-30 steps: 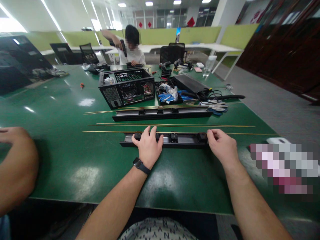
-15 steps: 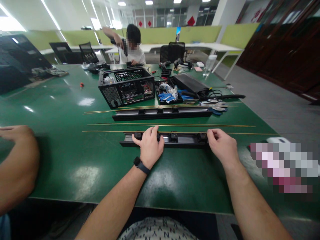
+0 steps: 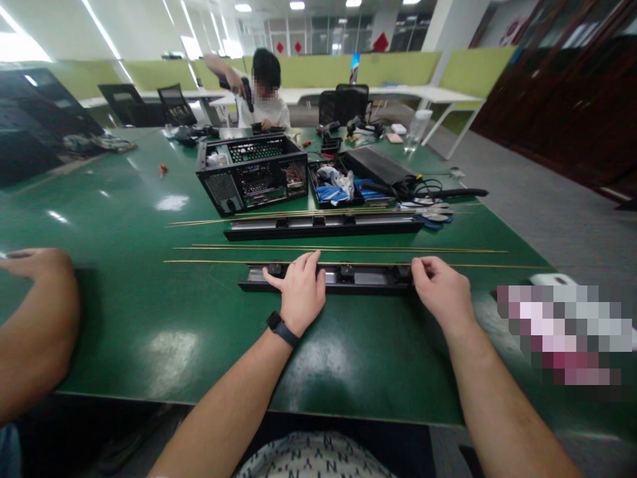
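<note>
Across a glossy green surface [image 3: 199, 358], someone seated at the near edge works with two bare hands. At 10 o'clock, another person's bent forearm [image 3: 42, 325] lies well apart from them. At 12 o'clock, the left hand [image 3: 302, 292] reaches over a black rail [image 3: 368, 289], its fingers spread and gripping nothing that I can make out. At 1 o'clock, the right hand [image 3: 442, 285] pinches thumb and forefinger together at the rail's right end; whether a thin golden rod [image 3: 213, 261] or the nearby black block [image 3: 346, 273] is caught there, I cannot tell. The rod runs along the rail's far side, extending past both ends. Uneven pressure from the hands could twist or slide the rail, and a sideways pull at the pinch could bow so slender a rod; a stray left fingertip might nudge it out of line. Just beyond lie loose golden rods [image 3: 348, 249], then a second black rail [image 3: 323, 232]. Farther, at 11 o'clock, stands an open computer case [image 3: 269, 186], with blue-and-white gloves [image 3: 334, 189] at 12; behind the case, a co-worker [image 3: 271, 114] holds a power driver [image 3: 248, 96].
</note>
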Motion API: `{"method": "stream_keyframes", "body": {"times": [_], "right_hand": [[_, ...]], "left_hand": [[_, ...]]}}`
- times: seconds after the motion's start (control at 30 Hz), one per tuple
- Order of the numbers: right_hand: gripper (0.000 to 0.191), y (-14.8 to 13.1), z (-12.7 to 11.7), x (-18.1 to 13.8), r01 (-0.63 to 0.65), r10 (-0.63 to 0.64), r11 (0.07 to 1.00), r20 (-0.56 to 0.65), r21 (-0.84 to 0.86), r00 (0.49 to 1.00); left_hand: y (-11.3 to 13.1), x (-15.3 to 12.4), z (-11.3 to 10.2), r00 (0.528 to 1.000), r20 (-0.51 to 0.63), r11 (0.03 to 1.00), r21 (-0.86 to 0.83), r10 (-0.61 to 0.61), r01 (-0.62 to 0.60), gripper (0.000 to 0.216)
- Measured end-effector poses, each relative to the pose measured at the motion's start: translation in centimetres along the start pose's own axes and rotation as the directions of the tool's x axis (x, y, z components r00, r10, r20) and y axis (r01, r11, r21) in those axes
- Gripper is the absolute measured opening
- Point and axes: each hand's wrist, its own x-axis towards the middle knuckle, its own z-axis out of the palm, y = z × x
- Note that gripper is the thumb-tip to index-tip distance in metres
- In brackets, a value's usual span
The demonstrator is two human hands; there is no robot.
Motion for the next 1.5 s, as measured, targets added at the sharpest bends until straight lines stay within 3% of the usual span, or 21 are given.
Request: {"method": "stream_keyframes", "body": {"times": [0.97, 1.5], "right_hand": [[0.033, 0.24, -0.06, 0.03, 0.012, -0.012, 1.000, -0.002, -0.008, 1.000], [0.034, 0.17, -0.10, -0.01, 0.005, -0.005, 1.000, 0.003, -0.008, 1.000]], "left_hand": [[0.26, 0.06, -0.48, 0.996, -0.051, 0.995, -0.081, -0.067, 0.063, 0.031], [0.56, 0.04, -0.60, 0.996, -0.035, 0.991, -0.111, -0.082, 0.077, 0.044]]}}
